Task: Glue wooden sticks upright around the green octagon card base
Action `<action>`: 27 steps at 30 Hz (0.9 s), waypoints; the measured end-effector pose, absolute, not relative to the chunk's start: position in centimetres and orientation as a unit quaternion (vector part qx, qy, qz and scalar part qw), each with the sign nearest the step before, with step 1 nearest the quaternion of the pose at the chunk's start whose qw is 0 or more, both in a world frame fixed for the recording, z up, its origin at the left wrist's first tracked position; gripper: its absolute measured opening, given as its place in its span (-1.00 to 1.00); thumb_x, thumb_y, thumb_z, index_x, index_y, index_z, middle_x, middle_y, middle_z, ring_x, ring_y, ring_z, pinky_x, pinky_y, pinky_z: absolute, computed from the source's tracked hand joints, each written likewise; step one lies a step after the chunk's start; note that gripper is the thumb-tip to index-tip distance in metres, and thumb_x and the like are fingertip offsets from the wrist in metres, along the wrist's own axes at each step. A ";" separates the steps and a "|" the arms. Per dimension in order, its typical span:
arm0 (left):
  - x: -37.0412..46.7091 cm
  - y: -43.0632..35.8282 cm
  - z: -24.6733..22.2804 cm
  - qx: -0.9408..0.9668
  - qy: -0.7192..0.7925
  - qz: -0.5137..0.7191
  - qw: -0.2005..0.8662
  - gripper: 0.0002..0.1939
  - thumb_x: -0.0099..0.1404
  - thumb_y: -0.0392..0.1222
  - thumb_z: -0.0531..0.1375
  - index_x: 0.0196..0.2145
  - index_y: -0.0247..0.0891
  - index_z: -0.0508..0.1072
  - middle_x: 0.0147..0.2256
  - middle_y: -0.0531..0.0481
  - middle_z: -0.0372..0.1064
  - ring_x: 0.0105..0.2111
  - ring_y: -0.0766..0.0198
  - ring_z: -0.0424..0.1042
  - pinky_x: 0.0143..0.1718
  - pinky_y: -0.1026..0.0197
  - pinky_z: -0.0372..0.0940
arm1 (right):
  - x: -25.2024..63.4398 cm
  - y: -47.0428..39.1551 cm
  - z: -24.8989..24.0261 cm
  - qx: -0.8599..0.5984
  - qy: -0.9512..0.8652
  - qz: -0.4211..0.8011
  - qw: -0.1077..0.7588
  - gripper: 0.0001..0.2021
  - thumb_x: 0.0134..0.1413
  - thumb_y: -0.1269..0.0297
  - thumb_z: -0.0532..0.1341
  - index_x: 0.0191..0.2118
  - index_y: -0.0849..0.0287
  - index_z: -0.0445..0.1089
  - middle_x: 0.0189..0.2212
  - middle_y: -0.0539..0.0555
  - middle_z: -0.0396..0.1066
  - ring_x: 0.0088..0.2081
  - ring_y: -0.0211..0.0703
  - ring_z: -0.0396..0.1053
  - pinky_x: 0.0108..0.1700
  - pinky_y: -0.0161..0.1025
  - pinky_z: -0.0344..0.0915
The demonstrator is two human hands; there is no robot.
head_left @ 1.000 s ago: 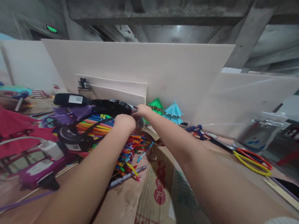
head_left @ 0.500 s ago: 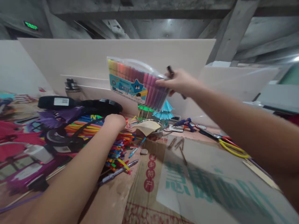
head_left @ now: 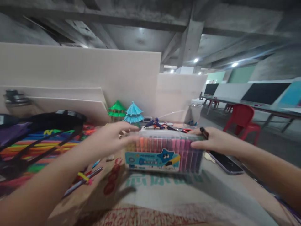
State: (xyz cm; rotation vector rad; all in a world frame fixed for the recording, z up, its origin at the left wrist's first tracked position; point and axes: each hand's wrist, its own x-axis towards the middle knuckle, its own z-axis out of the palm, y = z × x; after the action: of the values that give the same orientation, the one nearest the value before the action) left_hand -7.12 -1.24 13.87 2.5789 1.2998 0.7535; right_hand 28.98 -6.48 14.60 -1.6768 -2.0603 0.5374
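A clear case of colored markers (head_left: 164,153) stands upright over the cardboard sheet (head_left: 150,196), its blue star label facing me. On its right end my right hand (head_left: 209,139) grips the case, a dark pen-like object (head_left: 203,132) also between its fingers. At the top left corner of the case is my left hand (head_left: 119,136), thumb and fingers apart, touching or very near it; the contact is blurred. Behind the case are a green paper umbrella (head_left: 117,110) and a tiered blue one (head_left: 133,112).
Colorful pipe cleaners (head_left: 47,146) lie at the left beside black straps. A glue gun (head_left: 154,123) and scissors (head_left: 177,128) sit behind the case. A phone (head_left: 227,162) lies to its right. Red chairs (head_left: 243,121) stand farther off at the right.
The marker case has come down from the air to the cardboard in my right hand. My left hand has moved from the pipe cleaners to its left end. The view has turned right.
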 end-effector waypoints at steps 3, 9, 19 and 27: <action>-5.8 -1.2 11.6 0.891 0.379 0.248 0.002 -0.58 0.36 0.16 0.17 0.03 -0.09 0.56 0.01 -0.10 0.49 0.01 0.02 0.45 0.01 0.04 0.35 | 29.2 -8.0 13.1 -0.625 -0.726 0.196 0.208 -0.54 0.01 -0.06 0.34 -0.06 0.14 0.56 -0.17 0.14 0.58 -0.27 0.06 0.53 -0.28 -0.12 0.44; -5.1 -1.6 10.9 0.884 0.402 0.238 0.017 -0.68 0.28 0.12 0.25 -0.17 -0.14 0.57 -0.19 -0.08 0.51 -0.18 0.04 0.47 -0.20 0.11 0.35 | 29.0 -10.6 11.1 -0.610 -0.745 0.106 0.250 -0.64 0.06 0.00 0.32 -0.09 0.09 0.42 -0.17 0.10 0.51 -0.23 -0.04 0.46 -0.24 -0.20 0.38; -4.6 -1.8 11.2 0.852 0.459 0.251 0.021 -0.65 0.12 0.15 0.32 -0.32 -0.17 0.47 -0.34 -0.02 0.49 -0.33 0.06 0.45 -0.29 0.11 0.27 | 28.2 -11.4 12.4 -0.617 -0.756 0.093 0.199 -0.69 0.17 0.04 0.24 -0.04 0.06 0.38 -0.11 0.11 0.49 -0.12 -0.01 0.45 -0.12 -0.16 0.36; -4.8 -1.9 11.5 0.851 0.468 0.236 -0.022 -0.53 0.06 0.30 0.29 -0.33 -0.15 0.44 -0.36 -0.03 0.46 -0.38 0.06 0.41 -0.34 0.11 0.19 | 28.0 -11.5 13.8 -0.624 -0.762 0.043 0.167 -0.78 0.17 0.08 0.23 -0.14 0.06 0.43 -0.24 0.11 0.49 -0.31 -0.07 0.43 -0.28 -0.20 0.30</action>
State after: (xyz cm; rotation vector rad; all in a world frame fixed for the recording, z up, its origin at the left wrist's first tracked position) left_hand -4.76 -1.87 11.48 2.7135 1.4902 0.7535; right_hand 27.95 -11.48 13.83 -1.7755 -2.1702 0.1238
